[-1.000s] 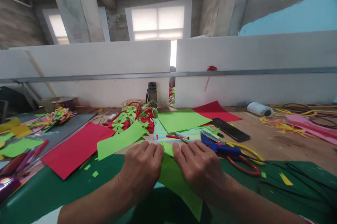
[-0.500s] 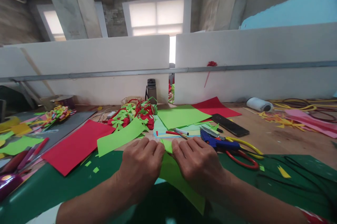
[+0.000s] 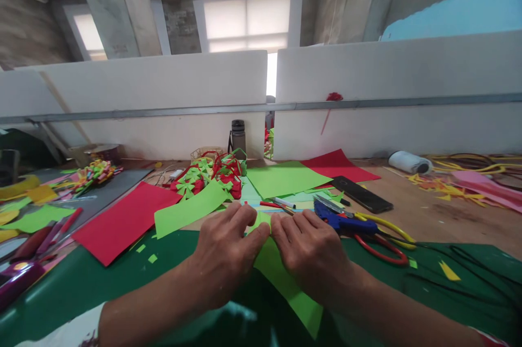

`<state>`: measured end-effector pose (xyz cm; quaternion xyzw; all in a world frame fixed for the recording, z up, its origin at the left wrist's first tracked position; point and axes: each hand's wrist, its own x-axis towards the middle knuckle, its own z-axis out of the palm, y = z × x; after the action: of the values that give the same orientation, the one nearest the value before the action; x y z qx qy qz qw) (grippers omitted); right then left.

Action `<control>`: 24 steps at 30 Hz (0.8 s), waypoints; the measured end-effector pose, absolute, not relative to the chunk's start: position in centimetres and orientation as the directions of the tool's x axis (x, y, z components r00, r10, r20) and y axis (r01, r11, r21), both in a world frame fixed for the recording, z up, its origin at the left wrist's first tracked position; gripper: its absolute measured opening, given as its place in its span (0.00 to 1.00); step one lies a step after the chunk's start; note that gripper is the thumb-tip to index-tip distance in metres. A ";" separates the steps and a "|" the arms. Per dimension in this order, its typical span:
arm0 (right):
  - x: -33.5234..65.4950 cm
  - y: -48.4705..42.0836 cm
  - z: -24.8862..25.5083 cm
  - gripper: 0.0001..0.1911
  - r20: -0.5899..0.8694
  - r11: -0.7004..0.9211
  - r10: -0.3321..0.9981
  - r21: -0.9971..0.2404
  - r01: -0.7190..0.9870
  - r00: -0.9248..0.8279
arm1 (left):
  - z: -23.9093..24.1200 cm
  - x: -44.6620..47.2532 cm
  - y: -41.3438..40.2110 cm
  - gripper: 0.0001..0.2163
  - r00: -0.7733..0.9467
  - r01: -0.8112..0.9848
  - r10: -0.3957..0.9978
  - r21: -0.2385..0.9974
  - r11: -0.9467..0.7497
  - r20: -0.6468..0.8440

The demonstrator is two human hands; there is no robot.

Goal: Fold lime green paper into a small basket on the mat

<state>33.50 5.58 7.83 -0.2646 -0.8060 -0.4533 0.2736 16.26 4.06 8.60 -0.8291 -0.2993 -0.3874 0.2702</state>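
Note:
A strip of bright green paper (image 3: 287, 282) hangs down from between my hands, its lower end over the dark green mat. My left hand (image 3: 228, 249) pinches the upper part of the strip, with the thumb laid across toward the other hand. Close against it, my right hand (image 3: 308, 249) grips the same paper with curled fingers. The top of the strip shows as a small folded-looking piece between the two hands; the fingertips underneath are hidden. Just past my right hand lie a blue glue gun (image 3: 342, 222) and scissors (image 3: 387, 246) with red and yellow handles.
A dark green mat (image 3: 134, 282) covers the near table. Red paper (image 3: 126, 222), green paper (image 3: 289, 178), a phone (image 3: 362, 193) and a pile of red and green paper pieces (image 3: 212, 175) lie beyond. A bottle (image 3: 238, 137) stands by the white partition (image 3: 163, 83). Black cord trails at right.
My left hand has shifted its grip: its thumb now reaches across the paper toward my right hand, and its fingers have lifted slightly. The whole view has shifted a little.

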 end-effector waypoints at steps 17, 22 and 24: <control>33.4 5.0 7.5 0.15 0.679 0.466 0.185 0.576 0.672 -0.710 | 8.5 15.9 3.9 0.10 0.624 0.603 0.159 -0.341 -0.721 0.765; 33.5 4.9 8.1 0.15 0.711 0.441 0.196 0.551 0.709 -0.675 | 8.2 15.9 4.5 0.08 0.495 0.749 0.251 -0.261 -0.610 0.832; 33.6 4.9 8.2 0.14 0.728 0.435 0.185 0.541 0.720 -0.660 | 8.1 16.0 4.6 0.09 0.470 0.766 0.274 -0.234 -0.599 0.839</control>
<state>33.60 4.89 8.25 -0.2853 -0.7929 -0.4486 0.2978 16.03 4.59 8.09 -0.8003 -0.3247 -0.3992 0.3079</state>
